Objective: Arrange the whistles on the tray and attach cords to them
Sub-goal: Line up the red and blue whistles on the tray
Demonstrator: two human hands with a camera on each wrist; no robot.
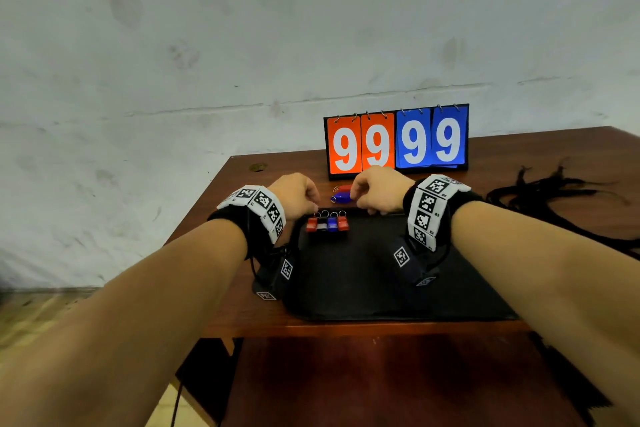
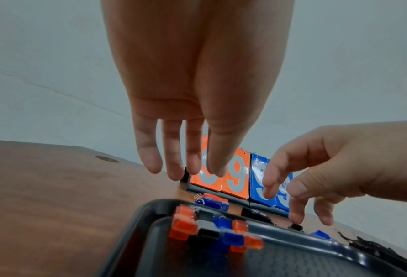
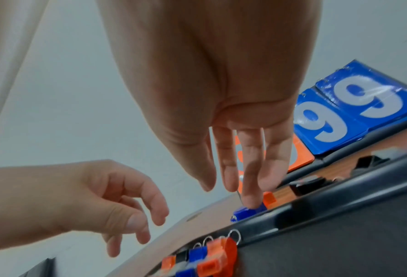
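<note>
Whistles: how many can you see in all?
6 for certain: four in a row on the tray (red, black, blue, red), two behind it (blue, red). Hands may hide more.

Wall (image 1: 242, 28) behind: off-white, scuffed w/ grey smudges, a rough horizontal seam running across approx. mid-height. Brown wood-grain table (image 1: 221, 204) stands against it; round cable grommet (image 1: 258, 168) near its back-left corner. Flip scoreboard (image 1: 396, 140) upright at back edge, reads 99 orange, 99 blue. Floor (image 1: 41, 319) lower left looks like pale tan tile, blurry. Light even, no hard shadows.
</note>
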